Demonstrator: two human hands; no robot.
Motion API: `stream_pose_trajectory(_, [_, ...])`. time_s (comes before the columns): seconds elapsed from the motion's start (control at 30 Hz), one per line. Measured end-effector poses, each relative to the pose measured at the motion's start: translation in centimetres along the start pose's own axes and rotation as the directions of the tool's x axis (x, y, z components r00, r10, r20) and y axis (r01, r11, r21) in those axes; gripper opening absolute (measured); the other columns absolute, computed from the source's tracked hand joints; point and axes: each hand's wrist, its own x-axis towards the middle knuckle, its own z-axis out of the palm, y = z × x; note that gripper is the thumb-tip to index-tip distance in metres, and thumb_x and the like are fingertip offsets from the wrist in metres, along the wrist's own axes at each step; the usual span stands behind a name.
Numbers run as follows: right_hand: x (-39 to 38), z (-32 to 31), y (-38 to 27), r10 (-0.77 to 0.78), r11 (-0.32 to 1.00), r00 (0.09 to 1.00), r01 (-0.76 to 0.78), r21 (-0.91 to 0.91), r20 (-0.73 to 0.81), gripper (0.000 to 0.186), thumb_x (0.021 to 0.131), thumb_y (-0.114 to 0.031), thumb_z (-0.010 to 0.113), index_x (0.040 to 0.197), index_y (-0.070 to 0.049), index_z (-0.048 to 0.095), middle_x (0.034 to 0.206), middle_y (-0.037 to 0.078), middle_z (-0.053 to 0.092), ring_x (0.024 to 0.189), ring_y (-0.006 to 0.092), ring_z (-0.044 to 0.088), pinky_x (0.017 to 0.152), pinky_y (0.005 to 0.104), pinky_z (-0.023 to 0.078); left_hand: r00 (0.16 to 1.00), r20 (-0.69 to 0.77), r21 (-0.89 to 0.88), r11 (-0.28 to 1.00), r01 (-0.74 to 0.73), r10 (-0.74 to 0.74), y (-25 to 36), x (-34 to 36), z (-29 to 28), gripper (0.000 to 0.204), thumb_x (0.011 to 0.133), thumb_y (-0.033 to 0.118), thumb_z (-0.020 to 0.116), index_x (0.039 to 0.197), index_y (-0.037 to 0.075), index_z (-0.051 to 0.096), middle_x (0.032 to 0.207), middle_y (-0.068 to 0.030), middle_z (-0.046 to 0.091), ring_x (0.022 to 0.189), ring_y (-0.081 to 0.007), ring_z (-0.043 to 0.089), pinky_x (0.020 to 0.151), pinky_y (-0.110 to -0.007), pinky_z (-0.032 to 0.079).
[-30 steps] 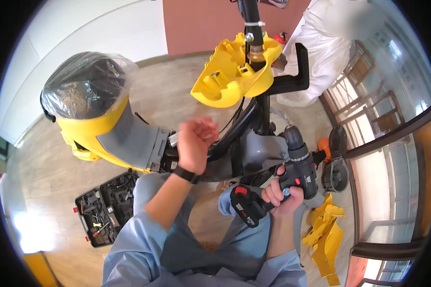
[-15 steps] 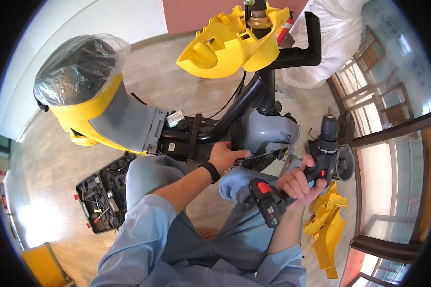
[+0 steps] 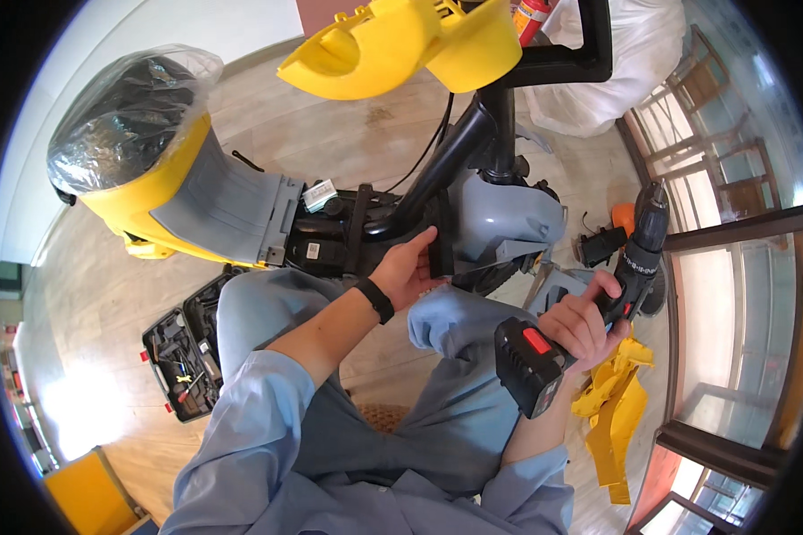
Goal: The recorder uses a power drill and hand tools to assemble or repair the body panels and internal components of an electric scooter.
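At far left, film-wrapped seat [image 3: 138, 125], likely against dirt; tool case [image 3: 160, 374] lies open on floor [image 3: 116, 312]. Left hand [image 3: 404, 270] loosely spread beside scooter frame [image 3: 446, 165] mid-view, contact unclear. Right hand [image 3: 584, 330] wraps drill [image 3: 636, 275] by handle, bit aimed away, presumably for safety; yellow panels [image 3: 609, 441] on floor.

Drill [image 3: 641, 267] in right hand [image 3: 589, 328]. From that grip: scooter [image 3: 241, 209] ahead and left; toolbox [image 3: 185, 346] on floor [image 3: 312, 134], well left; panels [image 3: 616, 432] on floor, behind.

Black-and-red drill [image 3: 635, 278], grey and yellow vehicle body [image 3: 207, 198]
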Motion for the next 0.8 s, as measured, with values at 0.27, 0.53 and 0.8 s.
stream_pose_trajectory(0.27, [-0.3,-0.1,-0.7,0.035,0.999,0.998,-0.036,0.011,0.050,0.034,0.080,-0.025,0.062,0.105,-0.013,0.043,0.050,-0.003,0.047,0.036,0.0047,0.041,0.042,0.0198,0.041,0.996,0.079,-0.003,0.999,-0.033,0.033,-0.5,0.0,0.0,0.035,0.091,0.040,0.056,0.106,0.008,0.057,0.100,-0.0071,0.062,0.092,-0.0193,0.060,0.084,-0.040,0.048])
stream_pose_trajectory(0.53, [-0.2,-0.2,-0.3,0.119,0.989,0.993,-0.116,-0.096,0.028,0.037,0.081,-0.030,0.062,0.108,-0.011,0.044,0.050,-0.004,0.046,0.036,0.0045,0.040,0.041,0.0195,0.039,0.993,0.100,0.138,0.988,-0.074,0.061,-1.2,1.0,-0.6,0.046,0.094,0.049,0.043,0.109,0.008,0.055,0.100,-0.0093,0.062,0.094,-0.0217,0.059,0.087,-0.039,0.048])
stream_pose_trajectory(0.8, [0.3,-0.8,0.2,0.210,0.960,0.975,-0.190,-0.206,0.076,0.037,0.084,-0.032,0.063,0.107,-0.013,0.041,0.052,-0.005,0.048,0.037,0.0038,0.043,0.041,0.0188,0.040,0.984,0.170,0.085,0.994,-0.064,0.049,-1.0,0.7,-0.7,0.048,0.093,0.050,0.045,0.106,0.006,0.056,0.097,-0.0095,0.063,0.092,-0.0207,0.060,0.086,-0.038,0.048])
